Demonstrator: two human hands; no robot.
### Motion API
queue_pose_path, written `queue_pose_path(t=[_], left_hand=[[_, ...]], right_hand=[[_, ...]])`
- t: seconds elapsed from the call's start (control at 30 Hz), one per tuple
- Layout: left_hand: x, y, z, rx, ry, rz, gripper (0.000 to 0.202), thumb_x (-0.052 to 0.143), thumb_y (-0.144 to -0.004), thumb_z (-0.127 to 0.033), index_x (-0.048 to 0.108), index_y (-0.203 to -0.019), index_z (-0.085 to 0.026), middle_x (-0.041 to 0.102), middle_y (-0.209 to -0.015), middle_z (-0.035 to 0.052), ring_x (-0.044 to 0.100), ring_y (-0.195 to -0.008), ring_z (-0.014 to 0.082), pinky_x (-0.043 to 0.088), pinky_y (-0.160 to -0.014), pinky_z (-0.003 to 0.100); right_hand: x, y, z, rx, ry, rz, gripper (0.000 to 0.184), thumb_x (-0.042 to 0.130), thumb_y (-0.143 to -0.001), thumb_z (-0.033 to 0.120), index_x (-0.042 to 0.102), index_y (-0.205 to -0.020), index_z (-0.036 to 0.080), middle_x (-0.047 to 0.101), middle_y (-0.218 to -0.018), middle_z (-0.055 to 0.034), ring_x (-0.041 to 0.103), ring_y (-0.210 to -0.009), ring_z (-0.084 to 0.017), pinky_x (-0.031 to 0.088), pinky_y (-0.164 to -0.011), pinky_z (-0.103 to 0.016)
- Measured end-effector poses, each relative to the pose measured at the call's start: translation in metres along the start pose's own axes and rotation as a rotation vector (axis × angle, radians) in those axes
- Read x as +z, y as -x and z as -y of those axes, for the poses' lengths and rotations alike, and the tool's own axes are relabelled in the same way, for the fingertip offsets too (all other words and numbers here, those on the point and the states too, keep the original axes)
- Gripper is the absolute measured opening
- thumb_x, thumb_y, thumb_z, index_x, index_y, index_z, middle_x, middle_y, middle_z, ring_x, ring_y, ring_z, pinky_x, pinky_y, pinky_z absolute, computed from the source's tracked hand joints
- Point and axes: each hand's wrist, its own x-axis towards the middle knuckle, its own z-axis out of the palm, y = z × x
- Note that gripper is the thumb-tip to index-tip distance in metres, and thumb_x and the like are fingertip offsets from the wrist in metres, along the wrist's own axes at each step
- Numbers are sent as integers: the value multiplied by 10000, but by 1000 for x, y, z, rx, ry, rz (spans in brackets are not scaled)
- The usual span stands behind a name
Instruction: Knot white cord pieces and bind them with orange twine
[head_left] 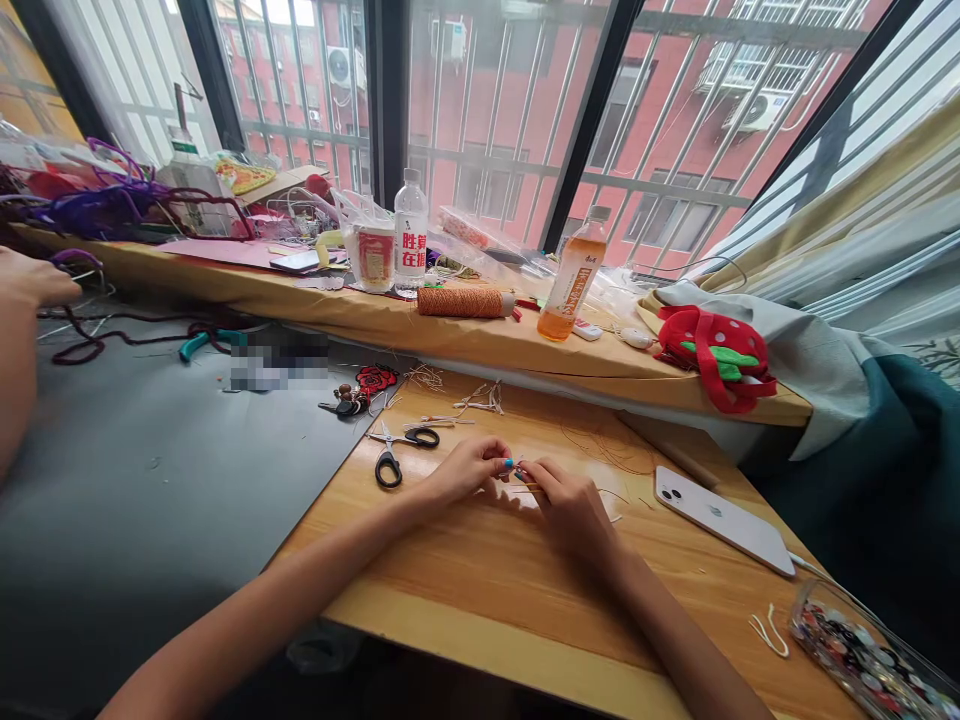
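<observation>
Over the wooden table [450, 560], my left hand [469, 470] and my right hand [574, 505] come close together with fingertips pinched. A small blue spot shows at the left fingertips; whether it is a bead or a nail I cannot tell. Thin orange and whitish cord [529, 488] runs at the fingers of my right hand, and the small piece between the hands is mostly hidden. Left of my left hand lie scissors [397, 447] with black handles, their blades apart. Short pale cord pieces [487, 400] lie beyond the hands.
A phone [724, 520] and a box of mixed beads [870, 650] are on the right. Keys [346, 402] with a red flower patch lie left. On the sill stand a thread spool [465, 302], a water bottle [411, 235] and a tea bottle [574, 275]. Another person's arm [19, 340] enters at left.
</observation>
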Motion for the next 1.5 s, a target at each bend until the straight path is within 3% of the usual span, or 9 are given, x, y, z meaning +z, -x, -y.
queue_pose_path(t=[0.27, 0.5, 0.63, 0.77, 0.9, 1.17, 1.37, 1.5], left_hand=[[6, -1, 6, 26, 19, -30, 177, 528, -682, -304, 483, -698, -133, 540, -611, -8, 507, -602, 97, 382, -557, 193], [6, -1, 3, -99, 181, -32, 275, 544, -653, -379, 506, -744, -122, 518, -612, -8, 478, -535, 80, 368, -478, 182], [2, 0, -1, -49, 136, -17, 284, 564, -647, -334, 549, -823, -112, 541, -659, 7, 493, -592, 92, 402, -547, 207], [-2, 2, -5, 77, -133, 9, 212, 494, -713, -247, 590, -858, -125, 599, -762, 39, 521, -694, 118, 403, -649, 225], [1, 4, -8, 155, -303, 44, 219, 423, -751, -213, 600, -861, -145, 612, -809, 46, 528, -744, 135, 400, -680, 231], [5, 5, -6, 135, -145, -157, 140, 418, -771, -218, 407, -897, -159, 533, -691, -2, 520, -657, 105, 400, -609, 216], [7, 2, 3, 173, 12, -205, 112, 440, -772, -213, 338, -802, -179, 520, -667, -20, 549, -632, 96, 407, -590, 205], [8, 0, 4, 158, 13, -225, 137, 447, -774, -248, 346, -833, -177, 517, -631, -27, 549, -608, 100, 399, -558, 198]], right_hand=[[0, 0, 6, -33, 177, -91, 233, 392, -810, 174, 574, -666, 150, 544, -562, -3, 429, -451, -75, 263, -462, -202], [0, 1, 3, 37, 187, 74, 314, 302, -854, 219, 586, -732, 163, 573, -630, -34, 466, -487, -85, 259, -463, -210], [-4, 0, -2, 131, 53, 134, 267, 339, -842, 265, 583, -807, 162, 597, -722, -51, 527, -560, -108, 292, -469, -204], [-8, -1, -10, 259, -164, 97, 261, 410, -815, 289, 520, -1020, 168, 610, -833, -55, 561, -676, -133, 372, -552, -208], [-9, -6, -12, 333, -384, 71, 212, 422, -809, 289, 564, -925, 182, 620, -858, -51, 563, -762, -144, 408, -657, -224], [-12, -9, -2, 344, -490, 126, 193, 439, -795, 279, 613, -776, 196, 618, -732, -30, 548, -664, -142, 393, -587, -224], [-9, -7, 2, 318, -448, 183, 228, 427, -796, 267, 638, -743, 198, 598, -674, -20, 528, -597, -126, 370, -542, -207], [-6, -3, 1, 290, -297, 171, 227, 411, -801, 245, 635, -785, 207, 593, -682, -16, 520, -584, -113, 336, -514, -190]])
